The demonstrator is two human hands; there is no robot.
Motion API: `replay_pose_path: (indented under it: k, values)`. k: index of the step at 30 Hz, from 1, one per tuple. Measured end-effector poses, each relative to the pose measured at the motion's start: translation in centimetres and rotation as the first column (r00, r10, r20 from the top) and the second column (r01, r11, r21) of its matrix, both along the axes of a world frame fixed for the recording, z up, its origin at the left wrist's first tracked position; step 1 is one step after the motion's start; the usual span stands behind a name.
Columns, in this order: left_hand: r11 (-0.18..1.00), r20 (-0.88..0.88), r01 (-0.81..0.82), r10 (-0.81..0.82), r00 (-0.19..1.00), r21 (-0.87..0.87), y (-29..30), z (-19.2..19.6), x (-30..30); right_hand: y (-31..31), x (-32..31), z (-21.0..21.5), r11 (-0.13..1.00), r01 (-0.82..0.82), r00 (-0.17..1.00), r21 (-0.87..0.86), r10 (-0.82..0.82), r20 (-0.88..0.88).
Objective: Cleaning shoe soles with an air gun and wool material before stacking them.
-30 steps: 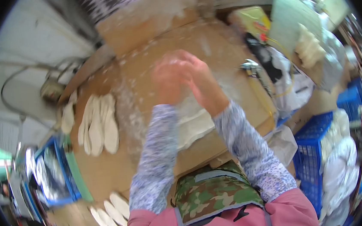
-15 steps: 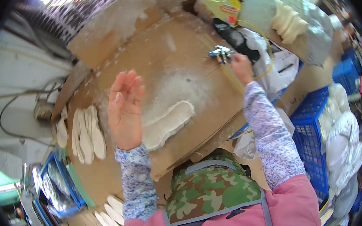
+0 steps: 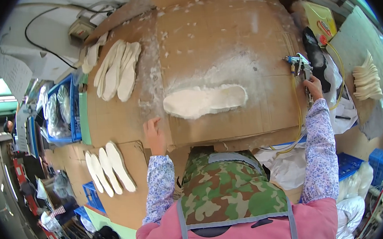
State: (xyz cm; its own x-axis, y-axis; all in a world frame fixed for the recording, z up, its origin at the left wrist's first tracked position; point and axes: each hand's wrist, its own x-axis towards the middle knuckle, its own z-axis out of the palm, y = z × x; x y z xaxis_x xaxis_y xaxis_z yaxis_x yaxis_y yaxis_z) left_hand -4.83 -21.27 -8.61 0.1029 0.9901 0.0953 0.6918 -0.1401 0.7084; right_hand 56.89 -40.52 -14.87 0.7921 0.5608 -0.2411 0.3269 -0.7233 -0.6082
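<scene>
I logged: left hand (image 3: 155, 137), drawn back since half a second earlier, half-curled; right hand (image 3: 315, 87), wrapped around spray gun (image 3: 304, 62); white insole (image 3: 206, 101) lay between, nearer the left.

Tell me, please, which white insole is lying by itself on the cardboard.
The central insole, lying crosswise with none touching it; the insoles at left lie grouped.

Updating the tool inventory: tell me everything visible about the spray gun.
The spray gun looks metallic silver, with blue at its nozzle end, which points left. The right hand grips its handle, at the right side of the brown cardboard. A yellow hose runs down beside it; where it joins is unclear. Lifted or resting: can't tell.
</scene>
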Motion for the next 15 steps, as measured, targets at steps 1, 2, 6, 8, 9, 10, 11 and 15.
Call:
replay_pose_path:
  k: [1,2,6,8,9,10,11,15]
  values:
    - [0.985,-0.104,0.100,-0.086,0.991,0.141,0.0,0.8,1.0,0.4,-0.3,1.1,1.000,-0.014,1.000,-0.013,0.015,0.006]
    - [0.940,-0.220,0.212,-0.155,0.963,0.267,0.0,1.6,2.1,1.1,-1.3,2.3,0.996,0.028,0.999,0.089,-0.025,-0.031]
    - [0.827,-0.096,0.485,-0.479,0.873,0.285,-1.0,2.8,7.6,0.0,-3.2,8.2,0.989,-0.045,0.925,0.142,-0.013,0.380]
    - [0.792,-0.086,0.551,-0.549,0.831,0.264,-2.2,2.4,9.7,-0.1,-7.5,12.6,0.942,-0.008,0.990,0.336,-0.040,0.135]
    - [0.781,-0.087,0.576,-0.574,0.814,0.241,-2.8,2.5,10.9,-0.8,-10.4,15.3,0.862,0.099,0.992,0.496,-0.046,-0.119]
    - [0.778,-0.077,0.580,-0.580,0.811,0.240,-3.4,2.2,11.6,-1.3,-13.2,17.5,0.798,0.131,0.972,0.588,0.013,-0.234]
    - [0.769,-0.082,0.613,-0.610,0.789,0.182,-4.1,1.6,12.2,-3.7,-13.9,17.9,0.830,0.187,0.933,0.526,0.018,-0.360]
    - [0.710,-0.037,0.694,-0.696,0.717,0.118,-4.9,-0.4,11.9,-5.3,-23.1,19.6,0.923,0.210,0.874,0.323,-0.029,-0.485]
